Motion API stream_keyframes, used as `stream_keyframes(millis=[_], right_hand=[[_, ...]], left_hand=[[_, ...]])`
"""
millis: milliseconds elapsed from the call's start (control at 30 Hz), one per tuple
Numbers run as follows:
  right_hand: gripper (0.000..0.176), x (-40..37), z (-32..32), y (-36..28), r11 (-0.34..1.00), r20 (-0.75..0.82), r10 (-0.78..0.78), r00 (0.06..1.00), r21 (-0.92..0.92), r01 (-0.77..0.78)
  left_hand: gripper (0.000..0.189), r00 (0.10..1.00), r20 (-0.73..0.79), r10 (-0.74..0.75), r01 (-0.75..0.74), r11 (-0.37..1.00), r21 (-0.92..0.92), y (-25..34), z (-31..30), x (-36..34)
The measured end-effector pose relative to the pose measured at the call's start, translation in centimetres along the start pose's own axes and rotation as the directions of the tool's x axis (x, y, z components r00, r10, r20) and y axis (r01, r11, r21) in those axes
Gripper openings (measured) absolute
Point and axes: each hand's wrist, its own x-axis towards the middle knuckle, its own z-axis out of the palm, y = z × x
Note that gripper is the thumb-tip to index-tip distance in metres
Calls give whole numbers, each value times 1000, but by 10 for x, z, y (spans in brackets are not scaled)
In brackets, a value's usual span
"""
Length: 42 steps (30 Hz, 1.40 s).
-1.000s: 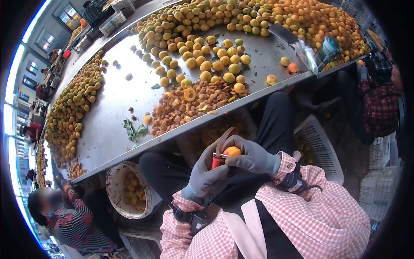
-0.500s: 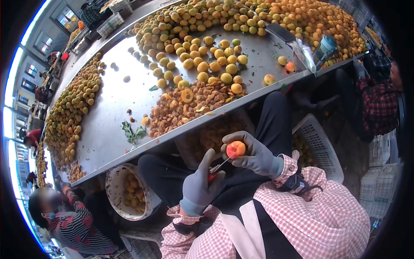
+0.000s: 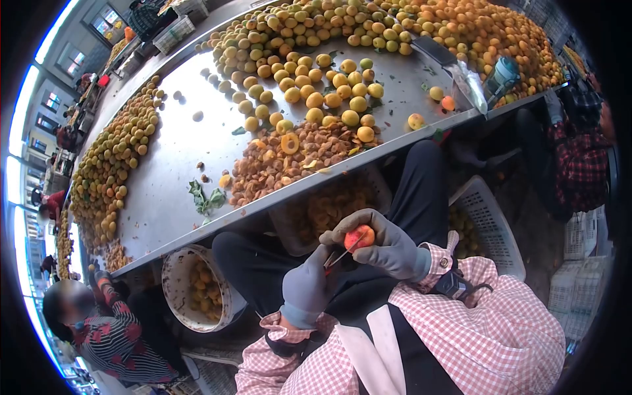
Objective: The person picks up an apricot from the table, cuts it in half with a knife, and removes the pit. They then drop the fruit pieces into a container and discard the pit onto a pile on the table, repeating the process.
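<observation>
Both of my hands wear grey gloves and meet above my lap. My right hand has its fingers wrapped round a red-orange apricot. Closed on a slim red-handled metal tool, my left hand sits just left of the fruit. The tool's thin metal end lies against the apricot's lower side; whether it cuts in is too small to tell. Most of the red handle is hidden by the left glove.
A metal table in front bears heaped apricots and a mound of pits. Below its edge stand a white bucket, a crate of fruit pieces and a white basket. Co-workers sit at left and right.
My left hand has moved up and right, closer to the apricot. My right fingers have curled further over the fruit, which has turned, and the tool's metal end now lies against it.
</observation>
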Motion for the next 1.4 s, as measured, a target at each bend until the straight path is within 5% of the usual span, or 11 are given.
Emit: stream_keyframes(millis=[267, 467, 600, 667, 733, 867, 933, 1067, 1133, 1267, 1400], right_hand=[[42, 10, -5, 4, 988, -103, 144, 984, 78, -137], [43, 19, -14, 14, 974, -206, -3, 979, -222, -44], [44, 22, -2, 17, 972, -287, 48, 957, 235, 21], [44, 24, -4, 15, 931, -281, 56, 958, 361, 52], [42, 25, -15, 11, 1000, -228, 2, 974, 4, -1], [40, 21, -13, 13, 992, -213, 22, 977, 128, 6], [39, 21, -7, 13, 909, -204, 94, 974, 417, 0], [39, 21, -31, 26, 972, -250, 148, 957, 214, -94], [39, 22, -29, 31, 914, -356, 133, 925, 406, 25], [38, 22, -16, 25, 931, -397, 85, 914, 358, 69], [36, 20, -25, 23, 970, -418, 205, 885, 206, -127]], left_hand=[[31, 983, 112, -146, 150, 988, -28, -5, 11, 11], [23, 950, 146, -275, 302, 929, -215, 0, 20, 22], [22, 937, 185, -295, 347, 836, -425, 2, 27, 25], [24, 956, 154, -252, 291, 887, -358, -1, 25, 29], [24, 948, 176, -266, 307, 910, -278, -1, 20, 32], [29, 956, 112, -271, 276, 961, -29, 7, 20, 35], [29, 960, 112, -255, 257, 966, 3, 3, 20, 36], [30, 914, 236, -330, 292, 939, 184, -6, 31, 33], [29, 922, 206, -327, 296, 940, 167, -6, 36, 33], [28, 940, 146, -307, 290, 949, 124, -7, 39, 34], [29, 929, 163, -332, 310, 940, 145, -11, 42, 32]])
